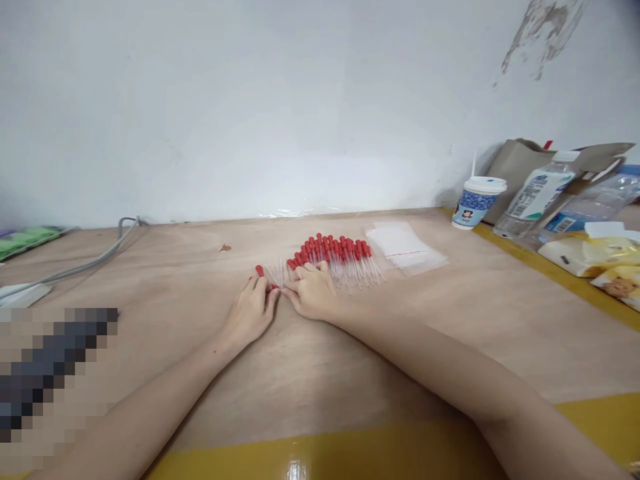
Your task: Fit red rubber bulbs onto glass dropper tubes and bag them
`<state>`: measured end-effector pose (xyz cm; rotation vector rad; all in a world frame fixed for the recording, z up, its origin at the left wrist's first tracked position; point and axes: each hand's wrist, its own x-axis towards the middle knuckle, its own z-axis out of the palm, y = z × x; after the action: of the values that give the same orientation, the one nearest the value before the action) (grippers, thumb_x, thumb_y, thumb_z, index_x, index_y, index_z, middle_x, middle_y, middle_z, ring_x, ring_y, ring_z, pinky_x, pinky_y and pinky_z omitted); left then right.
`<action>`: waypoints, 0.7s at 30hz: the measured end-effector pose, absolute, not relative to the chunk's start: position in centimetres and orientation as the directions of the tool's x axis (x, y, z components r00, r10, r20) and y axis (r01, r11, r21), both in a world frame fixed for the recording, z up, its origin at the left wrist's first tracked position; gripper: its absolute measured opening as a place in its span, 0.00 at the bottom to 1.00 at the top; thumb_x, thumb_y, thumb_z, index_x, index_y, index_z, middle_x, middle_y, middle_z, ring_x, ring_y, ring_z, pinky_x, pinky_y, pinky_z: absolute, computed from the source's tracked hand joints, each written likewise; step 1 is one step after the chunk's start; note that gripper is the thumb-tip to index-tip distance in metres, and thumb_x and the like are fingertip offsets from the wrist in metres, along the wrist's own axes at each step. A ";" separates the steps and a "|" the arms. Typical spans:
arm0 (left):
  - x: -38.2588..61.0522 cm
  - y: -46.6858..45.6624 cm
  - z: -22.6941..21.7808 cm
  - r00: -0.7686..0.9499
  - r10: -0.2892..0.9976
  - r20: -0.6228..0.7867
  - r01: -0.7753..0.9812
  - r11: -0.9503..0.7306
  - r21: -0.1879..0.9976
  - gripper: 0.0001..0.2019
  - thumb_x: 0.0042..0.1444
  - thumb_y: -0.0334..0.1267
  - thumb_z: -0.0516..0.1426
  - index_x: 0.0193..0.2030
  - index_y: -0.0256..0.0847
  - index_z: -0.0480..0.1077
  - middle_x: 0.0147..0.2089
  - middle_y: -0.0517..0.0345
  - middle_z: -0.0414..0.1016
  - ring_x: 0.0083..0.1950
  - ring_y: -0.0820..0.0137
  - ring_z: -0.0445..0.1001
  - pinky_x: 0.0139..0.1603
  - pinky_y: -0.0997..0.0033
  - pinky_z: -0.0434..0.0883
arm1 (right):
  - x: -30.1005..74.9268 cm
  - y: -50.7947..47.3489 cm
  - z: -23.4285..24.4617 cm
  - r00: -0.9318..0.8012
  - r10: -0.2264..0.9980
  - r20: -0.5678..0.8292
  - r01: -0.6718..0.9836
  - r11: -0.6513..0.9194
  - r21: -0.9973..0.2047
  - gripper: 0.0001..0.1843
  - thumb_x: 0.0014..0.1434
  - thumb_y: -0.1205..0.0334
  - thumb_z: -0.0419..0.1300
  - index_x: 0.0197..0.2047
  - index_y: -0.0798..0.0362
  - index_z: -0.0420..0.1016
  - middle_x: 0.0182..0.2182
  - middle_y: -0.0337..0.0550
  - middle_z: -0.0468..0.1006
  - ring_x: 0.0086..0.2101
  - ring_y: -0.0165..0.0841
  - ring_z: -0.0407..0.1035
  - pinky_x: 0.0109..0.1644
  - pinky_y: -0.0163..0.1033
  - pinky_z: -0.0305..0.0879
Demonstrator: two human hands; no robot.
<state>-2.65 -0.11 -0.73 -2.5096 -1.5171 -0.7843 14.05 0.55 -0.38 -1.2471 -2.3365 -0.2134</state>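
My left hand (pixel 254 308) rests on the table with its fingers closed on a red rubber bulb (pixel 273 287). Another red bulb (pixel 259 270) shows just beyond its fingertips. Close by on the right, my right hand (pixel 314 293) has its thumb and forefinger pinched at the lower end of a clear thin dropper tube; its other fingers curl near the pile. Several clear tubes (pixel 276 268) lie fanned out between and beyond my hands. Behind and right of my right hand lies a row of droppers (pixel 345 257) with red bulbs and clear stems, partly hidden by that hand.
Flat clear plastic bags (pixel 407 248) lie right of the droppers. Farther right stand a blue-and-white paper cup (pixel 477 203) with a straw, a plastic bottle (pixel 537 193) and a tissue pack (pixel 575 253). A grey cable (pixel 107 252) crosses the left side; a wall closes off the back.
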 end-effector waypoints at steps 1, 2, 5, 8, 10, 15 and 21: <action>-2.7 -0.1 -0.7 0.368 0.795 0.483 0.846 -0.502 0.181 0.09 0.60 0.38 0.44 0.32 0.39 0.60 0.32 0.53 0.66 0.36 0.63 0.68 0.37 0.62 0.67 | 14.6 -0.1 -0.5 -0.484 0.735 0.475 0.805 0.586 -0.087 0.20 0.61 0.53 0.46 0.31 0.51 0.76 0.32 0.44 0.71 0.37 0.35 0.57 0.40 0.44 0.43; -2.7 -0.1 -0.6 0.370 0.791 0.488 0.842 -0.507 0.184 0.09 0.60 0.39 0.44 0.32 0.39 0.60 0.32 0.53 0.66 0.36 0.63 0.68 0.37 0.62 0.67 | 15.2 -0.8 -0.5 -0.498 0.731 0.466 0.795 0.600 -0.092 0.19 0.61 0.54 0.47 0.31 0.50 0.76 0.31 0.43 0.71 0.36 0.35 0.58 0.40 0.44 0.43; -2.3 -0.4 -0.4 0.380 0.761 0.527 0.838 -0.524 0.152 0.09 0.60 0.39 0.44 0.32 0.40 0.59 0.33 0.52 0.66 0.37 0.63 0.67 0.38 0.62 0.66 | 17.6 -3.0 -0.7 -0.525 0.725 0.446 0.768 0.629 -0.120 0.16 0.60 0.55 0.49 0.36 0.49 0.77 0.31 0.43 0.71 0.36 0.34 0.58 0.40 0.42 0.43; -1.6 -0.8 -0.2 0.367 0.746 0.556 0.837 -0.526 0.154 0.09 0.60 0.39 0.44 0.32 0.40 0.58 0.33 0.53 0.66 0.36 0.63 0.66 0.38 0.62 0.65 | 19.3 -4.4 -0.5 -0.536 0.720 0.440 0.754 0.643 -0.135 0.14 0.60 0.56 0.51 0.41 0.48 0.76 0.31 0.43 0.71 0.35 0.33 0.58 0.39 0.41 0.43; -1.3 -1.0 -0.3 0.351 0.758 0.550 0.827 -0.527 0.197 0.08 0.60 0.39 0.44 0.32 0.40 0.58 0.32 0.54 0.65 0.35 0.65 0.66 0.37 0.64 0.65 | 19.4 -4.2 -0.4 -0.508 0.732 0.454 0.775 0.618 -0.130 0.14 0.59 0.55 0.51 0.44 0.48 0.74 0.32 0.43 0.70 0.35 0.33 0.58 0.39 0.41 0.43; -1.6 -0.6 -1.1 0.346 0.740 0.576 0.775 -0.572 0.269 0.07 0.61 0.39 0.45 0.33 0.40 0.58 0.32 0.56 0.67 0.36 0.67 0.68 0.37 0.66 0.66 | 16.8 -2.0 -0.6 -0.450 0.757 0.473 0.821 0.560 -0.116 0.17 0.59 0.51 0.51 0.44 0.48 0.74 0.32 0.44 0.71 0.36 0.35 0.58 0.40 0.43 0.44; -1.7 -0.7 -1.4 0.400 0.690 0.603 0.698 -0.656 0.288 0.09 0.59 0.42 0.50 0.43 0.41 0.64 0.38 0.54 0.72 0.39 0.67 0.70 0.40 0.67 0.68 | 18.9 -3.8 -0.9 -0.493 0.748 0.445 0.771 0.613 -0.176 0.13 0.60 0.57 0.52 0.38 0.48 0.78 0.28 0.42 0.71 0.35 0.33 0.59 0.39 0.41 0.47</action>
<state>-1.75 -0.65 -1.35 -2.6194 -1.2988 -1.1202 18.90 -3.81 -0.94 -1.1994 -2.3565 -0.0629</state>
